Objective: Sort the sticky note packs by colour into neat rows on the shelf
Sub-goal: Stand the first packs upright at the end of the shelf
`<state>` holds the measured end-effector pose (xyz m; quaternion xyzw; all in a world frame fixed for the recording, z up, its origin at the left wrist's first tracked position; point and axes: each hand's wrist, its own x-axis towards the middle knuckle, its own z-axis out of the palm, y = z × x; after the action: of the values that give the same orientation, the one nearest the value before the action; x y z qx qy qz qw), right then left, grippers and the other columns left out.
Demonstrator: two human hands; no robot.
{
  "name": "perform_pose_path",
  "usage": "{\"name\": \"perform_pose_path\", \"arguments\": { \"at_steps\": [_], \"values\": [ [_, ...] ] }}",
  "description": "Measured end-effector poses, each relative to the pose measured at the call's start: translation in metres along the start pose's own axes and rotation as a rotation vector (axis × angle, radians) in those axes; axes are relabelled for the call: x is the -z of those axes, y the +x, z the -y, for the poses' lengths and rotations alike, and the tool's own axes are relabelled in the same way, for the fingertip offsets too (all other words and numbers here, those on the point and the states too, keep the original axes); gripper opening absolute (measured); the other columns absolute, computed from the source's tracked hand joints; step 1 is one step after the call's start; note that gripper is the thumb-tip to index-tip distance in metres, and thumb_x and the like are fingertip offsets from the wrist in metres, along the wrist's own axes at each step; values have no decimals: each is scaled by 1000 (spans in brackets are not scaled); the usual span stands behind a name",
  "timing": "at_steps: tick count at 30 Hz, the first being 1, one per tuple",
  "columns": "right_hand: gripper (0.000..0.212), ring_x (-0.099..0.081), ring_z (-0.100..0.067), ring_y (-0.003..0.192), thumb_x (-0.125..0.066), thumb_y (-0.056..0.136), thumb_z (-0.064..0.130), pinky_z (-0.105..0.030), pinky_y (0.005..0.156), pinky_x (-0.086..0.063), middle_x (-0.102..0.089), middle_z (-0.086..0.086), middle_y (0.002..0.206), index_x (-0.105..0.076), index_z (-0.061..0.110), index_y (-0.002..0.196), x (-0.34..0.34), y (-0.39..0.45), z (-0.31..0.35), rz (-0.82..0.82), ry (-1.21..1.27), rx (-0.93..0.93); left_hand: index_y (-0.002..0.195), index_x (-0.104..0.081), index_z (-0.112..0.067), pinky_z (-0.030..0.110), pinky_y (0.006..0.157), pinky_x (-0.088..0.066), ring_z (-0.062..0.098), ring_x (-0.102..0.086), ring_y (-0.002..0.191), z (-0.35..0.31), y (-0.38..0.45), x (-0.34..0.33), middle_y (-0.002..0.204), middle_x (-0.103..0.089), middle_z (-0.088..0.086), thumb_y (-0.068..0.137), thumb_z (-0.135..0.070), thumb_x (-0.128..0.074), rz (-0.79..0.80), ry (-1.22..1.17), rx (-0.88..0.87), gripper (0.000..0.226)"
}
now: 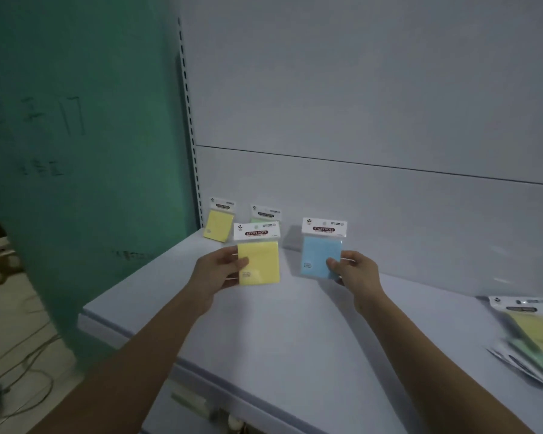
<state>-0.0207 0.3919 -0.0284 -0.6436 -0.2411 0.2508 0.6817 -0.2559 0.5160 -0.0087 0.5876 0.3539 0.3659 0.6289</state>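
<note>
- The left hand [220, 270] holds a yellow sticky note pack in clear wrap with a white header card [259, 258] upright above the pale grey shelf [295, 333], thumb on its face, grip closed round its left edge.
- The right hand [356, 272] pinches a blue sticky note pack [320, 252] by its right edge.
- Against the back panel lean a second yellow pack [218, 225] and a green pack [265, 214], partly hidden.
- A loose pile of yellow and green packs [533, 336] lies at the shelf's right.

three yellow packs [259, 261], two green packs [265, 214], one blue pack [320, 255]
</note>
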Motion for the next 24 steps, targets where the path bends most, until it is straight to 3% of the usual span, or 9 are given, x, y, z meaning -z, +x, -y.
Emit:
{"name": "perform_pose_path", "arguments": {
  "at_steps": [6,12,15,20,24],
  "values": [
    [14,-63,-17,70,-72,82,5,-24,63,-49,-69,-5,82,-68,6,95,-40,36,-16,-127,-101,15,112,-68,-12,31,72,-59,23,-72,87,8,62,8,102,-74,7,85,-4,-67,186,24,-6,28],
    [16,-67,-15,87,-70,82,12,-24,77,-48,-72,1,93,-70,16,98,-59,49,-23,-296,-351,120,113,-67,-9,27,66,-59,16,-72,79,14,106,14,98,-74,4,83,-2,-69,333,-28,36,30],
    [23,-63,-12,88,-67,84,15,-21,77,-42,-66,5,93,-67,15,108,-66,46,-26,-376,-490,176,108,-68,-8,25,61,-57,13,-72,73,22,116,20,88,-75,-1,83,0,-68,346,-95,26,26],
    [21,-59,-12,85,-68,84,17,-20,72,-39,-64,3,92,-61,13,104,-70,43,-33,-428,-545,199,98,-71,-12,28,61,-58,15,-72,73,35,118,24,86,-74,0,82,2,-69,314,-137,-20,21],
    [21,-58,-12,85,-68,84,18,-16,66,-38,-63,3,93,-62,12,103,-69,42,-31,-444,-533,190,101,-70,-9,38,73,-58,17,-70,73,35,118,23,97,-70,7,81,2,-70,356,-55,-41,23]
  ]
}}
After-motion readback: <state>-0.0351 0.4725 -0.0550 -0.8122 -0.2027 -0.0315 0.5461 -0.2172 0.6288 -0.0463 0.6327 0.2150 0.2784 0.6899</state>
